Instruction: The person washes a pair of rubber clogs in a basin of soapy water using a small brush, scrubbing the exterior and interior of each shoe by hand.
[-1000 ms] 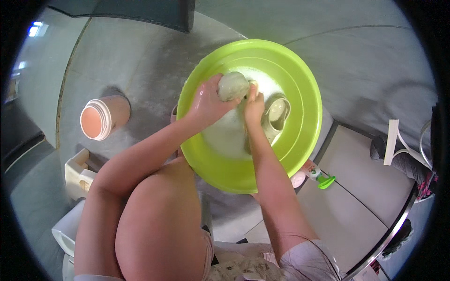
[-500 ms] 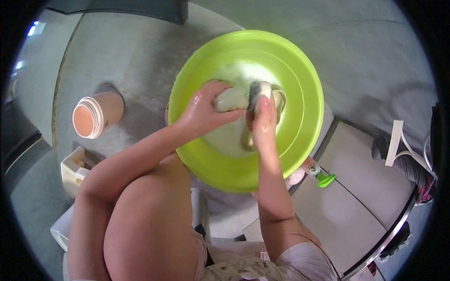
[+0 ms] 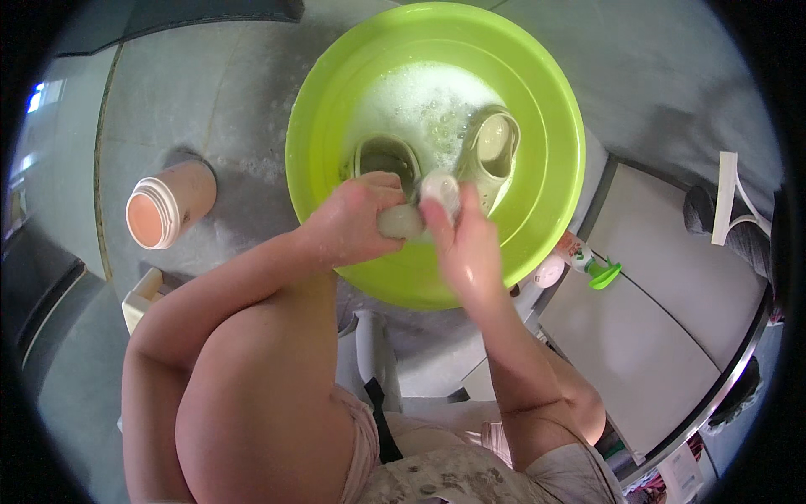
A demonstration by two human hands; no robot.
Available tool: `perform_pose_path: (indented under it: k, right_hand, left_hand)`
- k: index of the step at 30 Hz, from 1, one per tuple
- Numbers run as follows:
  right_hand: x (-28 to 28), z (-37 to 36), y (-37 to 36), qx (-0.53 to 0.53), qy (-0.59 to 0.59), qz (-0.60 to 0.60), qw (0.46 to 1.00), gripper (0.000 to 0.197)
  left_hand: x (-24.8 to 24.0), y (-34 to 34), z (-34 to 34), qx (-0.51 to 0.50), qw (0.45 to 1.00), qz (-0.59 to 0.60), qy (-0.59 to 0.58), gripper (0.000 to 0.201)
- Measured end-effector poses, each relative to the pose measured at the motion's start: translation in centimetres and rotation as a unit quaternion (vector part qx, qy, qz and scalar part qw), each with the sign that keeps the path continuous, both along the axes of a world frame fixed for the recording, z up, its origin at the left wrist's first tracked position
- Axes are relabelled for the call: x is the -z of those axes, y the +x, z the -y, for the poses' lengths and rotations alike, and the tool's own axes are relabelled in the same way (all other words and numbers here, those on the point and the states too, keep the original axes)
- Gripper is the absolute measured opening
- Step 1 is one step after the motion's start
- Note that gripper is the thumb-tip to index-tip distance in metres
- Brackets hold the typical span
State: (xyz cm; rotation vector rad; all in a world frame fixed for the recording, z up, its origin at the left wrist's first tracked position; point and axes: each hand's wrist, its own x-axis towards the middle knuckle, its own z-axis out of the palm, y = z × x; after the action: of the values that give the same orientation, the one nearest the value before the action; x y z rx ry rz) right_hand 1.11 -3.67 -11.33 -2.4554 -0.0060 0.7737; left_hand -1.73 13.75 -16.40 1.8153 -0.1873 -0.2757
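Observation:
Over the near part of a lime-green basin (image 3: 558, 126), my two hands are close together. My left hand (image 3: 353, 217) is closed around a pale, smooth, rounded thing (image 3: 401, 222) whose kind I cannot make out. With its fingers wrapped round, my right hand (image 3: 470, 252) grips a white round-ended thing (image 3: 441, 190), possibly a brush; its far side is hidden. Just beyond them, two cream clogs lie in the basin: the left clog (image 3: 359, 160) partly behind my left hand, the right clog (image 3: 483, 178) tilted against the wall. White suds (image 3: 428, 88) float on the water.
A pink open-mouthed jar (image 3: 189, 193) lies tilted on the grey floor at left, near a cream plastic piece (image 3: 141, 298). Right of the basin are a green-topped bottle (image 3: 579, 252), a pale round item (image 3: 550, 271) and a white panel (image 3: 621, 361). My bare knee is at left.
Both hands have come nearer to me, still holding their pale things. The clogs and suds, mostly covered before, now show beyond them. The basin appears higher in the view.

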Motion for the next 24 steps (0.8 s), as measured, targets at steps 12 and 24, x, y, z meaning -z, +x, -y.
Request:
perform_pose_path:
  k: [12,24]
  right_hand:
    - [-1.5,-2.0,1.4,-0.318,0.000,0.180,0.931,0.049]
    - [-1.8,-0.9,2.4,-0.414,-0.145,0.125,0.890,0.052]
  left_hand:
    - [1.3,-0.7,-0.1,-0.066,0.983,-0.020,-0.171,0.036]
    - [4.9,-0.3,1.2,0.015,0.993,0.100,-0.054,0.039]
